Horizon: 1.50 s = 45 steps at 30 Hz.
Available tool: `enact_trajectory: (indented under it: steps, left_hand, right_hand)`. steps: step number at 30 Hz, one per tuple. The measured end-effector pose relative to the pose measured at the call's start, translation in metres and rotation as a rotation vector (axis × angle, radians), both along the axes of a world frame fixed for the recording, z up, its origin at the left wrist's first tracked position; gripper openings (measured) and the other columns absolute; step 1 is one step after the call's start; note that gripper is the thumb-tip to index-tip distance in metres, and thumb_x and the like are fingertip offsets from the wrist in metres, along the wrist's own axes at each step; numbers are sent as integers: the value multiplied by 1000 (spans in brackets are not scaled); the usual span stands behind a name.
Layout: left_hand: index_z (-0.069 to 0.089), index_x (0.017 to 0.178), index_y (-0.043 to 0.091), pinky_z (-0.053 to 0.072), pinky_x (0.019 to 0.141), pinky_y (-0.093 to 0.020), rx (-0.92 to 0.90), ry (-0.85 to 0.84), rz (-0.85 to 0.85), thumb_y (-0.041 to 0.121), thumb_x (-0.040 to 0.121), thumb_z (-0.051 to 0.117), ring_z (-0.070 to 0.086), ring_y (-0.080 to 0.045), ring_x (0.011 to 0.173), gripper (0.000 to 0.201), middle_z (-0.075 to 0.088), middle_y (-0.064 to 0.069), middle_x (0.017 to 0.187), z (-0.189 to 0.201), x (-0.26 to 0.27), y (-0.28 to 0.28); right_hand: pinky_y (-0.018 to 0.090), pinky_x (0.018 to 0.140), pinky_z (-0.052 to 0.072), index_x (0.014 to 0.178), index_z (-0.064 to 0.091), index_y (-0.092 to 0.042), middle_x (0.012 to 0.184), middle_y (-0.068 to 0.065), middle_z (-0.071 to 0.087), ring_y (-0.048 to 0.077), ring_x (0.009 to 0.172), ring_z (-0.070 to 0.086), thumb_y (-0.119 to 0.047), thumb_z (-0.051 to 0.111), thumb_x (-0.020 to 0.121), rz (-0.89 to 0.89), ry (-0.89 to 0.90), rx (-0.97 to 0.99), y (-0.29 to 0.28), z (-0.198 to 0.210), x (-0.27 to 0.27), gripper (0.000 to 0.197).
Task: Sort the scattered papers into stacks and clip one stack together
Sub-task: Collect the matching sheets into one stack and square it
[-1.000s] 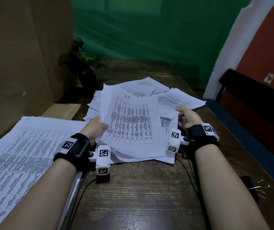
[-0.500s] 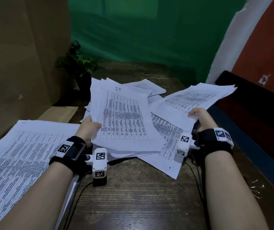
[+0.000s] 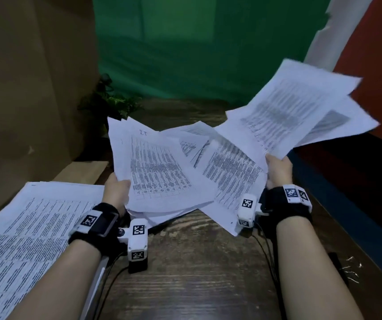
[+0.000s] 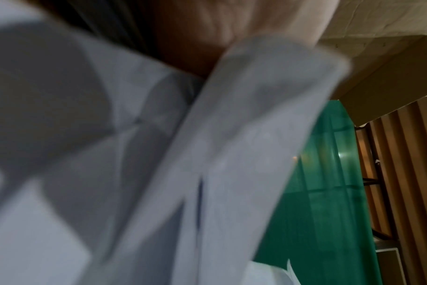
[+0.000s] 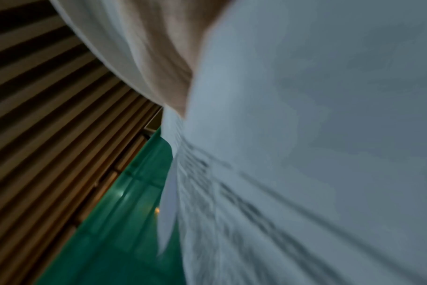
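Observation:
My left hand [image 3: 117, 189] grips the left edge of a bundle of printed papers [image 3: 157, 172], tilted up off the wooden table [image 3: 197, 262]. My right hand [image 3: 277, 168] grips the near edge of a few sheets [image 3: 294, 112] raised high to the right. More loose sheets [image 3: 231, 174] lie between the two hands. A large stack of printed pages [image 3: 23, 227] lies flat at the near left. In both wrist views blurred paper [image 4: 159, 173] [image 5: 305, 154] fills the frame and hides the fingers.
A small potted plant [image 3: 109, 102] stands at the back left beside a brown cardboard wall [image 3: 28, 88]. A green curtain [image 3: 197, 47] closes the far end. Small metal clips [image 3: 351, 267] lie near the table's right edge. A dark bench [image 3: 358, 181] runs along the right.
My right hand has lifted its sheets up and to the right, off the pile. My left hand has tilted its bundle up more steeply.

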<state>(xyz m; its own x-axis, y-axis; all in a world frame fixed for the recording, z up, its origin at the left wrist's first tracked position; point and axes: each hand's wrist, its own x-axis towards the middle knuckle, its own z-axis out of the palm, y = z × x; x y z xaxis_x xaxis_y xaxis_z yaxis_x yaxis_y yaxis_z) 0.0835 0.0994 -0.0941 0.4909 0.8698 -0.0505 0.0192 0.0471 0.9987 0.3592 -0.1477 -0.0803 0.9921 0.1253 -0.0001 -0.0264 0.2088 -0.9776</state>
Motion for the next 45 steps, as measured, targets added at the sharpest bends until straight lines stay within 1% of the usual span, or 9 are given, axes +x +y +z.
enact_trajectory:
  steps: [3, 7, 13, 17, 23, 28, 32, 35, 45]
  left_hand:
    - [50, 114, 9, 49, 54, -26, -10, 11, -18, -8, 95, 39, 57, -20, 74, 27, 60, -12, 93, 0, 0, -2]
    - [52, 124, 2, 48, 82, -36, -11, 34, -22, -7, 94, 41, 59, -30, 96, 33, 61, -22, 114, -2, -1, 3]
    - [49, 129, 2, 42, 82, -28, -12, 41, -116, -4, 98, 38, 57, -25, 96, 33, 60, -18, 115, 6, -3, -5]
    - [50, 126, 3, 45, 58, -10, -73, 32, -181, -1, 101, 37, 56, -23, 95, 29, 60, -11, 114, 13, -5, -14]
    - [37, 142, 1, 45, 96, -34, -155, 72, -298, 29, 97, 52, 46, -28, 129, 54, 48, -8, 138, 9, -5, -7]
    - [54, 111, 19, 51, 47, -17, -225, 146, -418, 18, 103, 40, 69, -3, 59, 16, 72, 10, 67, 7, -3, -12]
    - [50, 137, 13, 52, 92, -43, -227, 166, -411, 30, 99, 50, 67, -25, 101, 42, 71, -5, 110, -8, 0, 0]
    - [52, 133, 29, 53, 76, -26, -227, 220, -454, 70, 73, 63, 67, -14, 98, 74, 66, 4, 116, -2, -2, -3]
    - [50, 126, 5, 54, 83, -34, 106, 284, -608, -5, 86, 63, 64, -28, 96, 43, 64, -18, 116, 5, -2, -12]
  right_hand:
    - [19, 60, 54, 87, 57, -12, 75, 3, 67, 13, 69, 64, -17, 55, 95, 69, 124, 157, -8, 8, -1, 9]
    - [47, 94, 52, 119, 64, -3, 118, 20, 66, 34, 105, 66, -29, 44, 100, 254, 200, 393, -15, 28, -28, 38]
    - [25, 45, 55, 52, 72, -10, 59, 5, 69, 17, 51, 68, -24, 46, 83, 477, 135, 663, -17, 73, -86, 44]
    - [36, 57, 60, 85, 69, -2, 77, 14, 73, 26, 66, 72, -18, 44, 96, 516, 248, 413, 9, 70, -78, 31]
    - [38, 68, 50, 96, 57, 4, 91, 25, 59, 31, 71, 62, 3, 47, 96, 491, 154, 10, 20, 47, -59, 11]
    - [47, 95, 50, 124, 59, -2, 120, 18, 65, 34, 105, 64, 12, 47, 92, 450, 91, -97, 33, 22, -55, 37]
    - [27, 58, 57, 122, 58, -7, 107, 13, 67, 25, 80, 69, 19, 39, 92, 424, 124, -50, 46, 8, -68, 44]
    - [20, 51, 52, 100, 63, -4, 78, 4, 72, 26, 69, 63, 20, 36, 92, 412, 130, 23, 52, 4, -74, 37]
    - [33, 96, 45, 136, 50, -2, 130, 10, 58, 25, 111, 57, -16, 46, 100, -204, 137, 113, 28, 10, -34, 39]
